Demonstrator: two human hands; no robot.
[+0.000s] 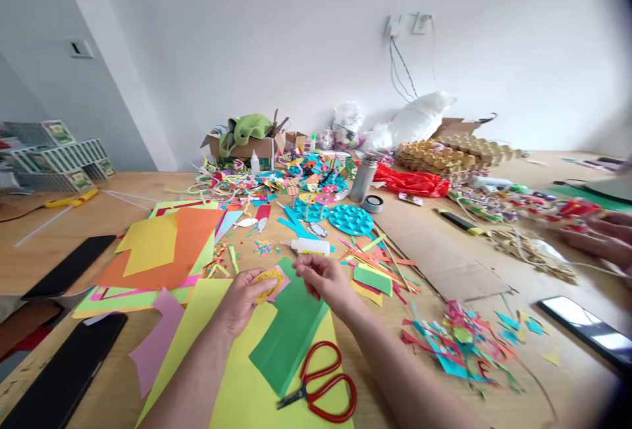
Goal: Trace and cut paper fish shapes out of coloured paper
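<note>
My left hand (247,299) is closed on a small yellow paper cutout (267,286) with dark drawn lines, a bit of pink paper showing behind it. Just to the right, my right hand (318,277) has its thumb and fingertips pinched together; whatever they hold is too small to name. Beneath both hands lies a green paper sheet (289,343), on top of a large yellow sheet (237,383). Red-handled scissors (320,386) rest on these sheets, close to me. Beyond my right hand a white glue bottle (310,247) lies on its side.
Orange paper (190,245) and other sheets are stacked at left, near two black phones (69,373). Blue dotted discs (350,218), a steel flask (364,179) and a tape roll (372,203) stand behind. Paper scraps (459,340) and another person's hand (600,241) are at right.
</note>
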